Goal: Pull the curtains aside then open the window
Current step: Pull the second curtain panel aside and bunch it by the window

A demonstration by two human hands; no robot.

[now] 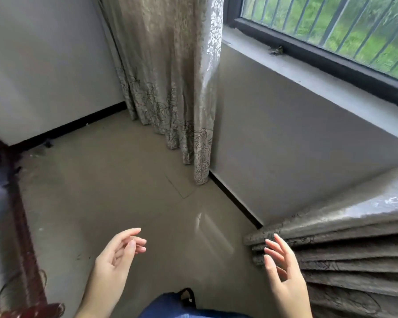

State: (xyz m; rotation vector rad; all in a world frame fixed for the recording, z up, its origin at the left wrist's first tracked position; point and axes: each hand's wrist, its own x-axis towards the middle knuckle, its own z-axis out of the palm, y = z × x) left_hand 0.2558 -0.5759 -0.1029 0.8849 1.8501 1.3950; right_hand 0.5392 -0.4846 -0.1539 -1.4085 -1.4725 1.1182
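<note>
A beige patterned curtain (170,72) hangs gathered in the room's corner, left of the window (345,26). The window has a dark frame, shut glass and vertical bars with greenery behind. A second grey curtain (345,249) is bunched in folds at the lower right. My left hand (117,255) is low in the middle, palm up, fingers apart, holding nothing. My right hand (285,271) hovers just beside the folds of the grey curtain, fingers spread and empty; whether it touches the cloth I cannot tell.
A grey windowsill (308,81) runs under the window, with the plain wall below it. Tiled floor (115,180) stretches ahead. Dark red wooden furniture (21,226) stands at the left edge. My blue jeans and a dark shoe (187,297) show at the bottom.
</note>
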